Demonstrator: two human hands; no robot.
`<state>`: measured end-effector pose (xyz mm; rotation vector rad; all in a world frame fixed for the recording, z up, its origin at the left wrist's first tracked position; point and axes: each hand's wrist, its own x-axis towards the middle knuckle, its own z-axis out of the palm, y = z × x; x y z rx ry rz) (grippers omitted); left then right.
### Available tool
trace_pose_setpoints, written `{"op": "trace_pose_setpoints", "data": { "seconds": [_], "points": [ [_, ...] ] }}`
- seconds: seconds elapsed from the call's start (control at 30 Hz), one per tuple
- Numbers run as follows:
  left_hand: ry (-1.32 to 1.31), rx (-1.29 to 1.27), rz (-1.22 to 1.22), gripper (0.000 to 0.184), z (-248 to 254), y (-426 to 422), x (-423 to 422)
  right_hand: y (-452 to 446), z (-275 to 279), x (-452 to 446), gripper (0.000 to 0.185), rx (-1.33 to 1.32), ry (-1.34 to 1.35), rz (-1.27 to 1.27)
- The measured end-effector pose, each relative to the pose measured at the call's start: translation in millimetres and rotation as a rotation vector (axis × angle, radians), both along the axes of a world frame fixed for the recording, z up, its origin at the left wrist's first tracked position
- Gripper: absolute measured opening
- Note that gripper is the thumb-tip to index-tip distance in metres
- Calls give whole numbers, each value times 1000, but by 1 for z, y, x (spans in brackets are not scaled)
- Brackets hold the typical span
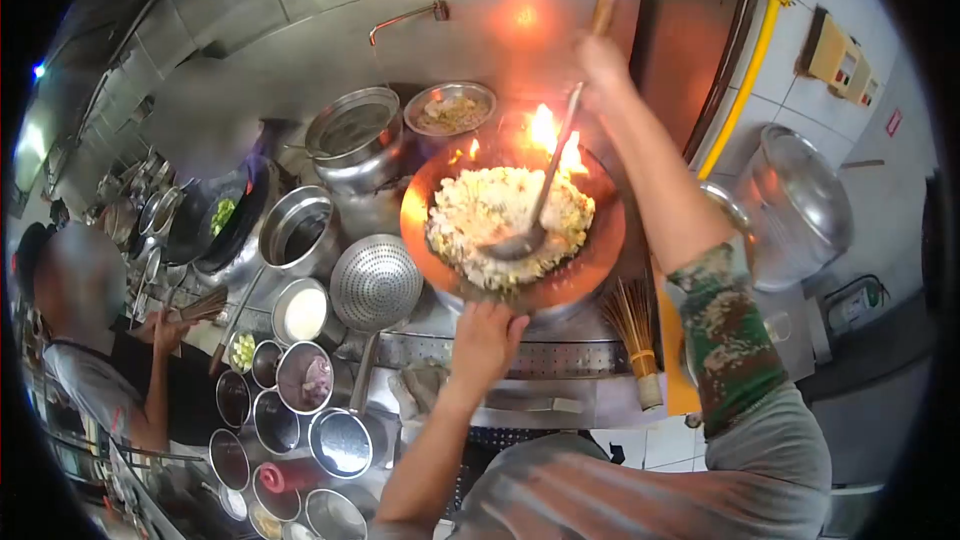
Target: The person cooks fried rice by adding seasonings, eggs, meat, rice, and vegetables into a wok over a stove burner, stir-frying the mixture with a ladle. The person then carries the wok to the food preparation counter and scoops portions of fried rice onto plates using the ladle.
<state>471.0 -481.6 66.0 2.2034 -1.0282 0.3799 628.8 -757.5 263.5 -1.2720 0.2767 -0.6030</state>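
**Steel-walled kitchen: flames behind a round, orange-glowing metal wok**

A shiny metal splashback rises behind the wok, and a metal worktop with a perforated strip runs along its near side. A yellow pipe climbs the white-tiled wall to its right.

Bright orange flames stand at the wok's far rim. Inside it lies a broad mound of pale yellow, rice-like food. The bowl of a long-handled metal ladle with a wooden end rests on that food, its shaft slanting up past the far rim. The right hand has its grip clamped on the ladle's handle, beyond the wok. The left hand touches the near rim with fingers bent; whether its grip is closed around the metal, I cannot tell.

Just left of the wok lies a round, perforated metal strainer, and farther left a steel pot of white contents. A shallow metal bowl of pale food sits beyond the wok, to the left. A brown bristle brush is near its right side. Well to its left, another person holds a similar bristle bundle.
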Motion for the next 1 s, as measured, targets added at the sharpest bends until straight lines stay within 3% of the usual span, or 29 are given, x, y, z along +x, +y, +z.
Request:
{"op": "trace_pose_setpoints", "data": {
  "seconds": [0.03, 0.07, 0.1, 0.27, 0.33, 0.47, 0.67, 0.73, 0.8, 0.93, 1.0],
  "points": [
    [28, -10, 29, 18, 19, 3, -18, 7, 21, -22, 28, 37, -17, -41],
    [64, -19, 58, 17, 31, 3, -32, -1, 24, -33, 27, 86, 19, 130],
    [27, -79, 79, 16, 41, -10, -30, 10, 7, -46, 27, 18, 40, 61],
    [56, -7, 87, 17, -39, 11, -43, 40, -13, -70, 30, -150, -195, -208],
    [29, -32, 55, 16, -44, 33, -67, 27, -8, -93, 32, -10, -280, -129],
    [66, -35, 57, 19, 13, 32, -32, 24, -7, -93, 40, 62, -191, -88],
    [31, 2, 72, 18, -20, -3, 22, 23, 43, -106, 39, -92, -358, 16],
    [64, -31, 58, 15, -25, -8, 26, 13, 12, -88, 36, -10, -400, -53],
    [66, 1, 59, 15, -24, -8, 27, 22, -55, -44, 34, 84, -267, -93],
    [32, -20, 108, 22, 1, 3, 12, 14, -15, -10, 34, 11, -181, 171],
    [19, -10, 132, 21, 27, 4, 7, 14, -8, -7, 35, 78, -250, 150]
  ]
}}
